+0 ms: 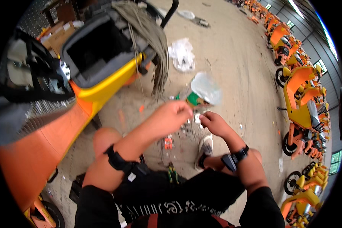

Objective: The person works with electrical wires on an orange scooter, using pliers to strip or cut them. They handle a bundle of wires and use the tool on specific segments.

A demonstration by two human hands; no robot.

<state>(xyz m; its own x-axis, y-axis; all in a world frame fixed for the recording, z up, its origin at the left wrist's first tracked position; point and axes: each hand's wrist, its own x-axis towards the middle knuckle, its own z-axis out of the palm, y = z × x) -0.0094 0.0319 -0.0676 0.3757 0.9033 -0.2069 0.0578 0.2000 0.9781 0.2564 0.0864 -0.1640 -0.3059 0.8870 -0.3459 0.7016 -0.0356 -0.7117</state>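
Both my hands are in front of me above the concrete floor, a short gap apart. My left hand [180, 110] is curled closed, its fingers pinched together and slightly blurred. My right hand [213, 124] is closed too, thumb and fingers drawn together toward the left one. Whatever either holds is too small or hidden to make out. Just beyond them stands a clear plastic container [206, 89] with a green label [193, 99]. Small white pieces [197, 117] show between the hands; I cannot tell if they are on the floor. Green-handled pliers [173, 174] lie close to my lap.
An orange and yellow scooter [45, 138] with an open dark compartment [93, 45] is at left, a bundle of grey cables [150, 38] draped over it. A white plastic bag [183, 55] and a red-orange piece [168, 143] lie on the floor. Several scooters [302, 100] line the right.
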